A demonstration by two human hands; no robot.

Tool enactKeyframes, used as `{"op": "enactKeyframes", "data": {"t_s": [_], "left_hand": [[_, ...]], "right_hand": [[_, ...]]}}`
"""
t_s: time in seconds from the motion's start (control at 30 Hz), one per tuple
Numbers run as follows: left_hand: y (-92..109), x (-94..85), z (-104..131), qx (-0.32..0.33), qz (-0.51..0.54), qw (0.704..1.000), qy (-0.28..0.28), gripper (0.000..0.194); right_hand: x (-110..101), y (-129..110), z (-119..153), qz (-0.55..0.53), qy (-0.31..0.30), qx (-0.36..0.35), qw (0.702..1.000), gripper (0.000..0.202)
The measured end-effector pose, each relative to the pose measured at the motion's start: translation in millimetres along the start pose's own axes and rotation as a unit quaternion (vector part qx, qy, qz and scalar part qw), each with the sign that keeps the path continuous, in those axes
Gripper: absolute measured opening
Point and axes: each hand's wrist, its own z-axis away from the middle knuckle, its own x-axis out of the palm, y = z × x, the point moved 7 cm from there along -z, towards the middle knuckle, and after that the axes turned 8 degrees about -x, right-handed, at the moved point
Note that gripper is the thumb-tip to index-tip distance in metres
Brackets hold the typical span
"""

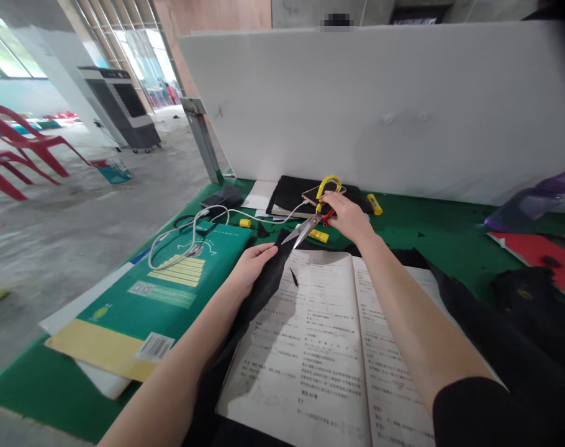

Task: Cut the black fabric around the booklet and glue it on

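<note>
An open printed book [310, 335] lies on black cloth [264, 292] over the green table. The cloth's left edge is pinched between the thumb and fingers of my left hand [254, 264], near the book's top left corner. My right hand [345, 214] grips scissors [305, 228] with a yellow and a red handle. Their blades are parted and point down-left at the cloth edge beside my left fingertips. A small black scrap [294, 277] rests on the left page.
A green book [171, 292] with a white cable [196, 226] is at the left. Behind are a black notebook [287, 192], a phone and yellow pieces. A purple bottle [529, 202] and red book [543, 254] stand right; a white board [380, 112] rises behind.
</note>
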Motion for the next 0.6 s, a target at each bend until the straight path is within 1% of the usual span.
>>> {"op": "enactKeyframes", "data": {"t_s": [0.23, 0.33, 0.47, 0.6], "left_hand": [[-1.6, -3.5, -2.1, -0.002, -0.011, 1.000, 0.025, 0.034], [-2.4, -2.3, -2.5, -0.005, -0.007, 1.000, 0.010, 0.033], [-1.5, 0.6, -1.7, -0.004, -0.016, 1.000, -0.014, 0.036], [-1.7, -0.2, -2.0, -0.006, -0.015, 1.000, -0.009, 0.036]], "right_hand": [[4.8, -6.2, -2.6, -0.011, -0.008, -0.007, 1.000, 0.054], [7.3, -6.0, -2.3, -0.007, -0.014, -0.004, 1.000, 0.053], [8.8, -4.7, -1.5, 0.000, -0.016, 0.006, 1.000, 0.052], [8.4, -6.2, -1.8, 0.012, -0.015, 0.005, 1.000, 0.050]]}}
